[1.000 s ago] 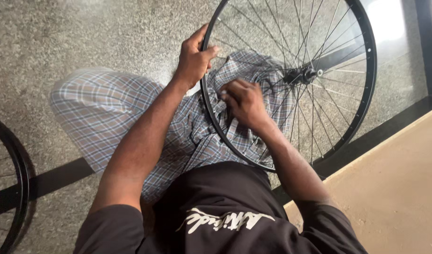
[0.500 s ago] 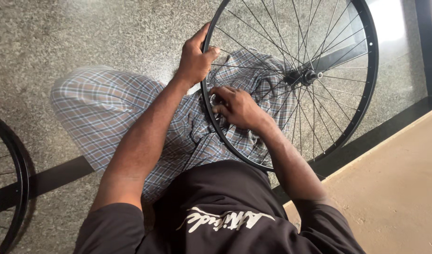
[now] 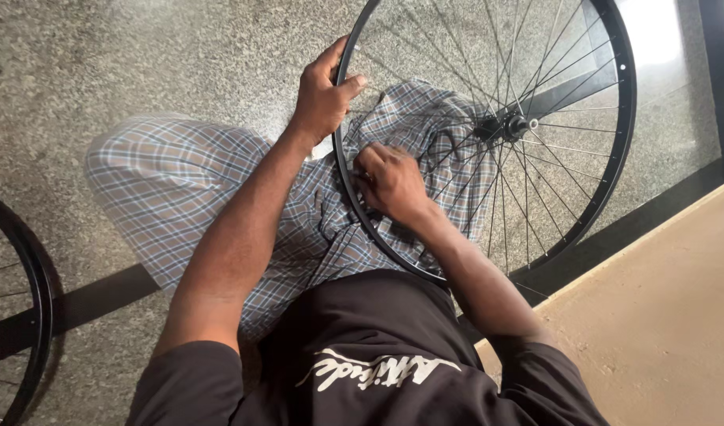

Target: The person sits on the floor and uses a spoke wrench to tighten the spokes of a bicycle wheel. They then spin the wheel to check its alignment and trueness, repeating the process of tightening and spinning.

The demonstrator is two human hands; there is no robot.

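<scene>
A black spoked bicycle wheel (image 3: 624, 134) rests on edge across my lap, its hub (image 3: 510, 125) toward the upper right. My left hand (image 3: 322, 95) grips the rim at its upper left, thumb hooked over the edge. My right hand (image 3: 391, 181) sits inside the wheel at the rim's lower left, fingers pinched at a spoke end; whether it holds a small tool is hidden. I sit on the floor in checked cloth (image 3: 172, 189) and a black shirt.
A second black wheel (image 3: 32, 284) shows partly at the left edge. The floor is speckled grey stone (image 3: 141, 55) with a dark strip (image 3: 101, 296) crossing it. A tan surface (image 3: 662, 315) lies at the lower right.
My right hand has shifted slightly leftward toward the rim and closed tighter on the spokes. The left hand and the wheel have stayed in place.
</scene>
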